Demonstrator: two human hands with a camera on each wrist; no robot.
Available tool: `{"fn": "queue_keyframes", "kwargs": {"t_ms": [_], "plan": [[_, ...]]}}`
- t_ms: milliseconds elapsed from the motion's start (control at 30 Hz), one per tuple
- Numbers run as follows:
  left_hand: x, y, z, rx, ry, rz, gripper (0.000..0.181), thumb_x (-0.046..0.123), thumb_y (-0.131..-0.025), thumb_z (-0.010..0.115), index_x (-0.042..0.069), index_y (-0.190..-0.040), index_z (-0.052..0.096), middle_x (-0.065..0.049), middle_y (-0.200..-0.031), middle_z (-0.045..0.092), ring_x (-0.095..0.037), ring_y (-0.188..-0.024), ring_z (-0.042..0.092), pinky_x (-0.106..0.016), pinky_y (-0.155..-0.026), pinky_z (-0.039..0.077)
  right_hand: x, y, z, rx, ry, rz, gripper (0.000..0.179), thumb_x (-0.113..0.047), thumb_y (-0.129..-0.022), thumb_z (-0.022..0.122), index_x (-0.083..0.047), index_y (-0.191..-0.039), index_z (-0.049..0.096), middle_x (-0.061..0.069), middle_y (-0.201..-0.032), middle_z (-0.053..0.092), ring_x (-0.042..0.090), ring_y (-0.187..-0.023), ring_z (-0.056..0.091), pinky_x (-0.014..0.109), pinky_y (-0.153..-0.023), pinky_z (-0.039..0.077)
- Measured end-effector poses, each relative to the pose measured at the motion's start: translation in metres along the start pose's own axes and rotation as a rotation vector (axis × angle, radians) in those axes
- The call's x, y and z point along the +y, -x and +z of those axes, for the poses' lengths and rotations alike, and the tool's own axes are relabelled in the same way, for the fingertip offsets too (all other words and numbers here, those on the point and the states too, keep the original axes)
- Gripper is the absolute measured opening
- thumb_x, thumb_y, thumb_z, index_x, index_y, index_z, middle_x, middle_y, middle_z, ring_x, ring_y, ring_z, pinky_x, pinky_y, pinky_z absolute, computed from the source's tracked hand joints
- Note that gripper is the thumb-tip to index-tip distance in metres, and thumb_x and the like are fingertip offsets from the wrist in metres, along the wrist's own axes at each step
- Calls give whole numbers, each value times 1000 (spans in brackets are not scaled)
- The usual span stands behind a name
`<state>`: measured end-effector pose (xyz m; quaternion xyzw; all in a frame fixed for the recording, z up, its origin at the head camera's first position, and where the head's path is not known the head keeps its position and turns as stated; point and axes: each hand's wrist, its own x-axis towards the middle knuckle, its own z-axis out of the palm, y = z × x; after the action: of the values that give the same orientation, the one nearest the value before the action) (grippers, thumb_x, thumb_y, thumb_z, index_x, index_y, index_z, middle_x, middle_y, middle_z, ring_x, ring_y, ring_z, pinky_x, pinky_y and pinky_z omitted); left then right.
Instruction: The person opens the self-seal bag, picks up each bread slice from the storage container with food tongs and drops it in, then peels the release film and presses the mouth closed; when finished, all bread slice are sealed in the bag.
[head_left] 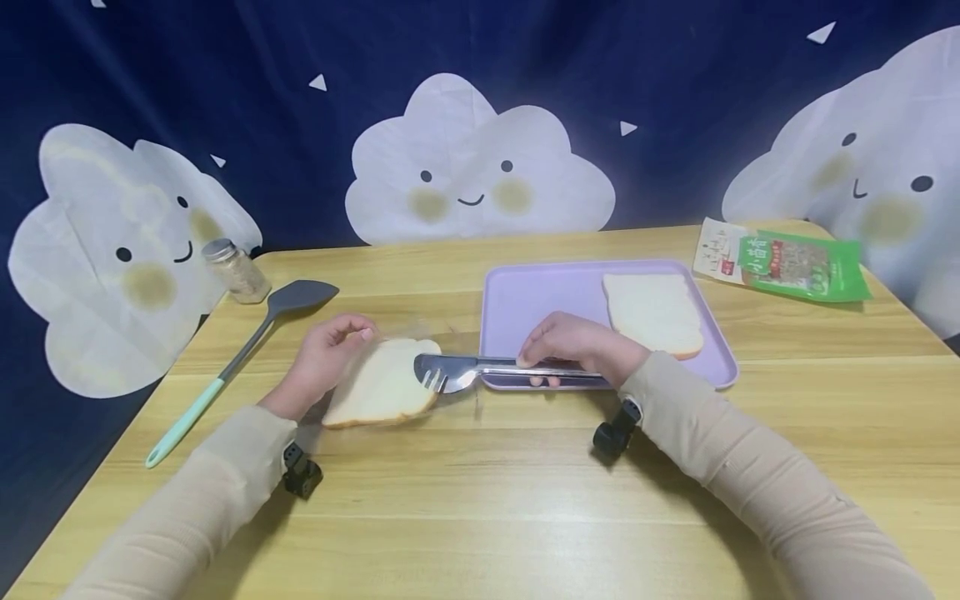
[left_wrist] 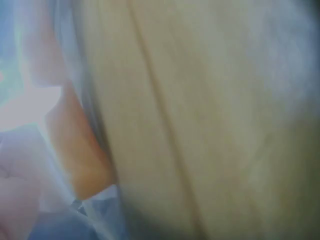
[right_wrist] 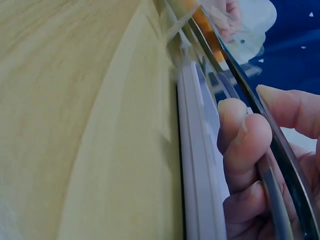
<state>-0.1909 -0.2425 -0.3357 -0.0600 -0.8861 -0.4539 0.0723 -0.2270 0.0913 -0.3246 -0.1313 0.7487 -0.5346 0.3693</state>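
A slice of bread point(head_left: 378, 390) lies inside or on a clear plastic bag point(head_left: 467, 407) left of the tray. My left hand point(head_left: 324, 360) pinches the bag at the bread's left side, thumb and fingers curled together. Metal tongs point(head_left: 498, 365) are held by my right hand point(head_left: 581, 343), over the tray's front edge. Their tips reach the right part of the slice; whether they grip it I cannot tell. The right wrist view shows fingers point(right_wrist: 247, 145) wrapped about the tongs' arms. The left wrist view is blurred, with the orange-brown crust point(left_wrist: 80, 155) at its left.
A purple tray point(head_left: 540, 296) carries another bread slice point(head_left: 652, 312) at its right. Behind it to the right lies a green-and-white packet point(head_left: 787, 265). At the left are a spatula point(head_left: 251, 346) with a mint handle and a glass shaker jar point(head_left: 238, 273).
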Motion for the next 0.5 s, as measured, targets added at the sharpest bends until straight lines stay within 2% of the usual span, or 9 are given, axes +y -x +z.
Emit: {"fn": "queue_keyframes", "kwargs": {"t_ms": [100, 200, 367, 500], "plan": [[-2, 0, 1, 47, 35, -28, 25, 15, -94, 55, -7, -102, 62, -10, -100, 63, 2, -86, 51, -22, -82, 43, -1, -1, -2, -12, -4, -1, 19, -3, -82, 58, 11, -94, 63, 5, -58, 62, 8, -40, 51, 18, -43, 44], [-3, 0, 2, 64, 83, -3, 24, 13, -93, 56, -8, -102, 62, 0, -93, 63, 2, -81, 52, -13, -73, 44, -2, -2, -2, -26, 0, -7, 17, -3, -82, 59, 10, -92, 63, 5, -58, 62, 8, -39, 51, 18, -43, 44], [1, 0, 6, 29, 168, 75, 19, 6, -91, 58, -10, -99, 62, 4, -90, 65, 0, -85, 56, -13, -76, 47, -4, -5, 0, -32, -7, -13, 19, -3, -82, 58, 11, -94, 63, 5, -59, 62, 7, -40, 51, 18, -42, 44], [5, 1, 6, 15, 159, 70, 18, 7, -91, 58, -8, -99, 63, 3, -90, 64, -1, -83, 55, -13, -74, 47, -3, -7, 3, -31, -28, -5, 23, -2, -82, 57, 13, -100, 61, 6, -60, 62, 8, -41, 51, 17, -42, 44]]}}
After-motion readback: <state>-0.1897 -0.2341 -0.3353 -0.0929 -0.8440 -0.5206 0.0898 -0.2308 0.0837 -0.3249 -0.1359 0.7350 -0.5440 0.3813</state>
